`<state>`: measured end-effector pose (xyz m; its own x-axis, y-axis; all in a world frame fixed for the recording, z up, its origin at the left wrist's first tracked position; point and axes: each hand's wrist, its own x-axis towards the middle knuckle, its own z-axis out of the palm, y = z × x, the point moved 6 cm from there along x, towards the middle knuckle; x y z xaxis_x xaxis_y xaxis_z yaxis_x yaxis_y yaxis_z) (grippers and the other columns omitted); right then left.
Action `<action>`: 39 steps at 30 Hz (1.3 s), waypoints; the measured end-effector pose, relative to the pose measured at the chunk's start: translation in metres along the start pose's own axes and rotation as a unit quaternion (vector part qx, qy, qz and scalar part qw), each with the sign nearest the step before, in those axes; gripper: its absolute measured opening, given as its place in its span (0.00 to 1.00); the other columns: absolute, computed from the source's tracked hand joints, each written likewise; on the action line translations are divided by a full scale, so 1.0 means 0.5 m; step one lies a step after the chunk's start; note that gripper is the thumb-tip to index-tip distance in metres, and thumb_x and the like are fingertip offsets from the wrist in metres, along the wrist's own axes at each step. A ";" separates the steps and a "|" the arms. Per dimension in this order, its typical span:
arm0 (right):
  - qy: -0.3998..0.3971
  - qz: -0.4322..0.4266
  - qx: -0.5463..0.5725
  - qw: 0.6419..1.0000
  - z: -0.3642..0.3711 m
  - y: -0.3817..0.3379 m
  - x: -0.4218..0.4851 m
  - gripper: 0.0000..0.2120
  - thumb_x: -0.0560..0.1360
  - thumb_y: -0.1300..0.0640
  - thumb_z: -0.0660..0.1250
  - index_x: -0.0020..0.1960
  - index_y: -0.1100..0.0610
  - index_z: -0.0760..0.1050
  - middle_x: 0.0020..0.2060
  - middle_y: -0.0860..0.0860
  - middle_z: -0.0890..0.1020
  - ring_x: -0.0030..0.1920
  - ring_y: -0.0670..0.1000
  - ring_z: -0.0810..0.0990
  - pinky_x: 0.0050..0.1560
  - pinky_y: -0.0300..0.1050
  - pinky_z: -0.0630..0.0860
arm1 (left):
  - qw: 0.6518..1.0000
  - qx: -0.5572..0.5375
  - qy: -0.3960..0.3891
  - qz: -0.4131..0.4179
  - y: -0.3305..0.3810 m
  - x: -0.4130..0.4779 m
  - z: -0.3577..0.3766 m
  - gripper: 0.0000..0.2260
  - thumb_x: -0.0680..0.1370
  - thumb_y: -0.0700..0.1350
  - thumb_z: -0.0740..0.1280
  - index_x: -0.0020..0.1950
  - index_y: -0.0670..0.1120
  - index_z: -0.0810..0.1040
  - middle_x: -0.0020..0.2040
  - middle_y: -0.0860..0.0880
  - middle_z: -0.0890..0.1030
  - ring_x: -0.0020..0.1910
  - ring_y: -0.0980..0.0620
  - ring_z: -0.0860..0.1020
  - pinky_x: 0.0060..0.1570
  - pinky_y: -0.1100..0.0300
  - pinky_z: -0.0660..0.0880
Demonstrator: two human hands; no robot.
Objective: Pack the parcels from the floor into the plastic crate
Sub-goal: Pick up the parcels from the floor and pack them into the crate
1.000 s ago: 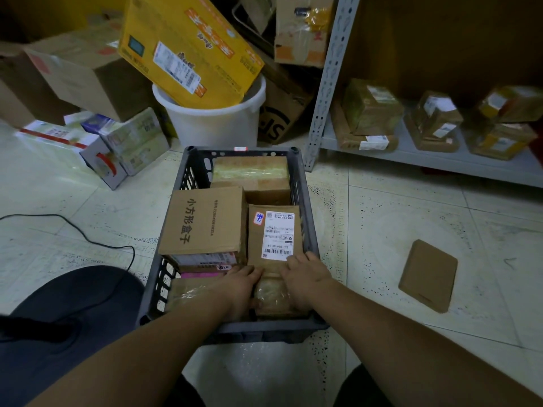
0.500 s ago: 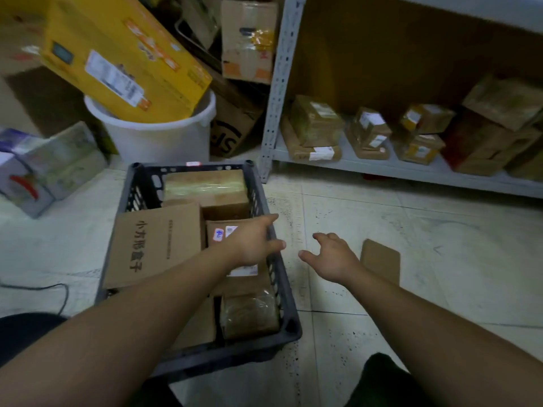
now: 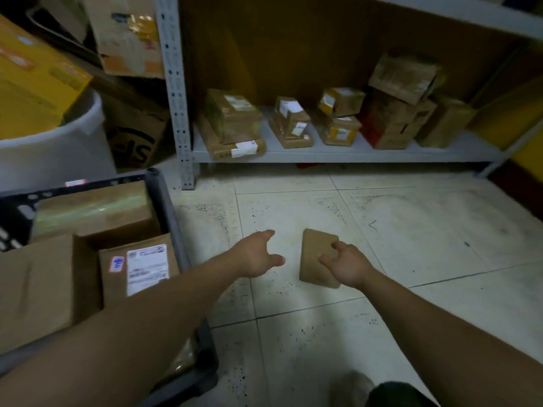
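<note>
Leaving the crate [image 3: 174, 221], right hand [image 3: 351, 267] rests spread fingers [image 3: 338, 246] on a flat, plain brown parcel [image 3: 312, 261]; left hand [image 3: 255, 257] hangs open.

1. I see a pale tiled floor [image 3: 411, 230] with dark grout lines and black speckling, brightest near the middle
2. A grey metal rack stands at the back; its perforated post [image 3: 176, 98] reaches the floor
3. Its low shelf [image 3: 338, 154] carries taped cardboard boxes [image 3: 235, 121], some stacked
4. A second shelf [image 3: 470, 13] runs along the top edge
5. Behind the rack the wall [image 3: 264, 54] is brown and dim
6. Left of the post I see a white tub [image 3: 53, 154] holding a yellow box [image 3: 29, 83], with brown cartons [image 3: 132, 133] behind
7. Light is low, and the corners fall to black
</note>
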<state>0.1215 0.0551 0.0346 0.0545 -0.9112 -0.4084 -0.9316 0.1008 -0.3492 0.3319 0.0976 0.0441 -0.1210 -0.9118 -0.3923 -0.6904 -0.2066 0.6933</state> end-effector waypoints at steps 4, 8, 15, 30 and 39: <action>-0.018 0.016 0.053 0.998 0.019 0.107 0.135 0.34 0.78 0.42 0.61 0.76 0.60 0.57 0.73 0.59 0.65 0.70 0.58 0.68 0.67 0.47 0.66 | 0.999 -0.003 0.010 -0.044 0.017 0.139 0.075 0.35 0.76 0.55 0.66 0.77 0.47 0.52 0.78 0.47 0.56 0.75 0.47 0.58 0.71 0.56 0.57; -0.025 0.005 0.055 0.998 0.035 0.184 0.274 0.33 0.79 0.42 0.60 0.76 0.60 0.58 0.73 0.58 0.66 0.70 0.58 0.68 0.66 0.47 0.66 | 0.996 -0.011 0.027 -0.083 0.024 0.274 0.135 0.35 0.77 0.56 0.65 0.77 0.47 0.52 0.78 0.47 0.55 0.75 0.47 0.58 0.71 0.56 0.58; -0.087 0.003 0.082 0.993 0.113 0.285 0.445 0.28 0.77 0.40 0.59 0.68 0.59 0.69 0.57 0.59 0.78 0.51 0.56 0.79 0.48 0.47 0.73 | 0.987 -0.030 0.008 -0.156 -0.006 0.432 0.274 0.35 0.77 0.54 0.66 0.78 0.46 0.52 0.77 0.46 0.57 0.74 0.45 0.60 0.70 0.54 0.60; -0.097 0.109 0.267 0.953 0.193 0.294 0.533 0.36 0.72 0.39 0.67 0.73 0.57 0.63 0.66 0.59 0.69 0.59 0.60 0.75 0.61 0.54 0.75 | 0.914 -0.279 0.038 -0.291 -0.045 0.475 0.349 0.28 0.74 0.52 0.70 0.70 0.50 0.63 0.63 0.44 0.74 0.57 0.45 0.77 0.52 0.55 0.77; 0.012 -0.091 0.399 0.912 0.020 -0.021 0.445 0.20 0.79 0.52 0.64 0.69 0.54 0.66 0.58 0.52 0.78 0.57 0.56 0.77 0.56 0.48 0.73 | 0.922 -0.261 0.235 -0.164 -0.016 0.329 0.047 0.20 0.77 0.45 0.65 0.69 0.48 0.67 0.60 0.50 0.77 0.55 0.49 0.76 0.57 0.55 0.73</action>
<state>0.1469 -0.1446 -0.0608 0.1657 -0.9492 -0.2675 -0.3494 0.1972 -0.9160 0.3008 -0.0426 -0.0404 0.4402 -0.7980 -0.4116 -0.1835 -0.5287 0.8288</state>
